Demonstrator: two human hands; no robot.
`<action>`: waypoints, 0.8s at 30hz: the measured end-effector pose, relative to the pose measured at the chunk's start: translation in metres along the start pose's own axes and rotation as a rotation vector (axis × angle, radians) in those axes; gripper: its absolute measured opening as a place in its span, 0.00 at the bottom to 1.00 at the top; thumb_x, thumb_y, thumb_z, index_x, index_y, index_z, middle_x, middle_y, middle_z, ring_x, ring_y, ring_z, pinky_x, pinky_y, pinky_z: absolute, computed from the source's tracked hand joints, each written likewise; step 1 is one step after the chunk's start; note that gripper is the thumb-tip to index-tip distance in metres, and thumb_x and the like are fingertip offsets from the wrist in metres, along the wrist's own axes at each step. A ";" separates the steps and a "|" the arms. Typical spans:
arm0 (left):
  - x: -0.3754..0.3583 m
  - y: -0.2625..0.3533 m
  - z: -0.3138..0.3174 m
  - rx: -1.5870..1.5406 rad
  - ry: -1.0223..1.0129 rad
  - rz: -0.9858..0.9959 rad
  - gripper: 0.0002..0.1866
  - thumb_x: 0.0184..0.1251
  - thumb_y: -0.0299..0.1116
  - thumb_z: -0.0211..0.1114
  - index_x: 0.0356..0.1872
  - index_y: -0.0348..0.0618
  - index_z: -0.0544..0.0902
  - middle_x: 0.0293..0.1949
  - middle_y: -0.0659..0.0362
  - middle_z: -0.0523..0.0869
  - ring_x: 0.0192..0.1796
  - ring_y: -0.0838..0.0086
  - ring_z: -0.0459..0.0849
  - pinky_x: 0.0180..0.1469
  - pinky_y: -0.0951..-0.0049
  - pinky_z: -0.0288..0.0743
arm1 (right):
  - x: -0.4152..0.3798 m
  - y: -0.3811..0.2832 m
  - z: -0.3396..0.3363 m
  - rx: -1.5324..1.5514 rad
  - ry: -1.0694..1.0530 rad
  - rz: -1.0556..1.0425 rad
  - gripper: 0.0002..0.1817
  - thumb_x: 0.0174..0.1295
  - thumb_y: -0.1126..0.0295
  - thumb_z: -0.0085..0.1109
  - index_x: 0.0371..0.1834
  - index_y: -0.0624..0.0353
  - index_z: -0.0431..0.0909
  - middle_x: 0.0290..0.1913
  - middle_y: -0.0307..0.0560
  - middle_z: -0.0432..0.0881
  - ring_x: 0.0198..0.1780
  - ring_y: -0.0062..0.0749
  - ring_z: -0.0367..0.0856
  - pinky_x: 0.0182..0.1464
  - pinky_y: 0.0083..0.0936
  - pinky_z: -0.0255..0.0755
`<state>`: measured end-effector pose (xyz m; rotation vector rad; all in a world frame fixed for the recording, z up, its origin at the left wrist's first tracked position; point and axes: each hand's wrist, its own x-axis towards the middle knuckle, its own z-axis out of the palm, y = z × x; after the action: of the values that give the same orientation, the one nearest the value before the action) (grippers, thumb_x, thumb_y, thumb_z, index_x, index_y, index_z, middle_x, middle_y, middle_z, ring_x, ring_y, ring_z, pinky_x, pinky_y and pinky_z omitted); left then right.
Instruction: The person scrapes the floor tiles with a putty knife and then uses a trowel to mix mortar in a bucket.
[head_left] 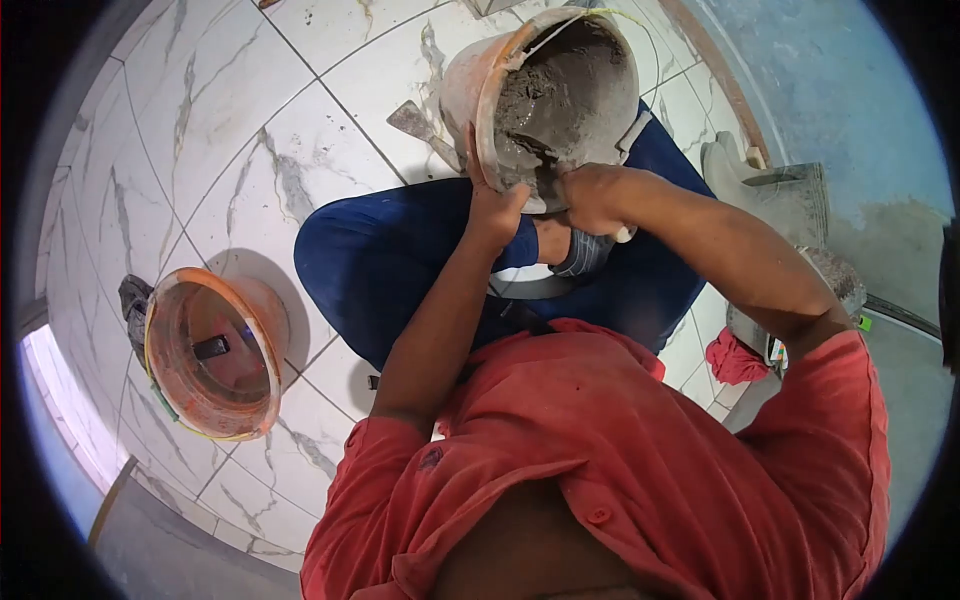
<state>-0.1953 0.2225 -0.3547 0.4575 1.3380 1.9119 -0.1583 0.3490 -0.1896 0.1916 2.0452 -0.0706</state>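
A bucket [470, 85] with a mud-smeared rim is tilted toward me between my legs, and wet grey mortar [560, 95] coats its inside. My left hand [495, 205] grips the near left rim, with the thumb over the edge. At the lower rim, my right hand [592, 198] is closed round what looks like a trowel [625, 235]. Only its pale handle end shows clearly; the blade is mostly hidden at the mortar. A scraper [422, 130] with a dirty blade lies on the tiles, left of the bucket.
An orange bucket [275, 330] with liquid and a dark object inside stands at left, beside a black cloth [135, 310]. To the right are a notched trowel [795, 200], a red cloth [737, 355] and a grey-smeared container [835, 278]. Marble-patterned tiles [250, 100] cover the floor.
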 end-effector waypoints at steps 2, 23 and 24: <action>-0.002 0.014 0.001 -0.119 0.028 -0.099 0.54 0.53 0.20 0.59 0.79 0.43 0.36 0.73 0.49 0.56 0.71 0.62 0.63 0.72 0.66 0.60 | -0.011 -0.008 -0.004 -0.047 -0.076 0.020 0.36 0.53 0.69 0.61 0.66 0.73 0.65 0.47 0.68 0.84 0.56 0.52 0.82 0.52 0.39 0.78; 0.005 0.053 -0.019 -0.395 0.175 -0.312 0.31 0.54 0.21 0.55 0.65 0.32 0.67 0.52 0.51 0.79 0.52 0.64 0.82 0.53 0.65 0.79 | 0.013 0.074 -0.043 1.110 -0.235 0.009 0.23 0.56 0.65 0.63 0.54 0.64 0.74 0.29 0.46 0.82 0.20 0.34 0.80 0.19 0.30 0.73; 0.006 0.059 -0.019 -0.401 0.186 -0.308 0.31 0.54 0.21 0.55 0.65 0.32 0.67 0.52 0.51 0.79 0.52 0.64 0.82 0.53 0.65 0.79 | 0.003 0.070 -0.047 1.098 -0.241 0.007 0.23 0.56 0.65 0.63 0.54 0.64 0.74 0.29 0.46 0.82 0.20 0.34 0.80 0.19 0.30 0.73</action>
<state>-0.2334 0.2043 -0.3093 -0.1224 1.0263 1.9259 -0.1893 0.4245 -0.1687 0.8149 1.5672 -1.1539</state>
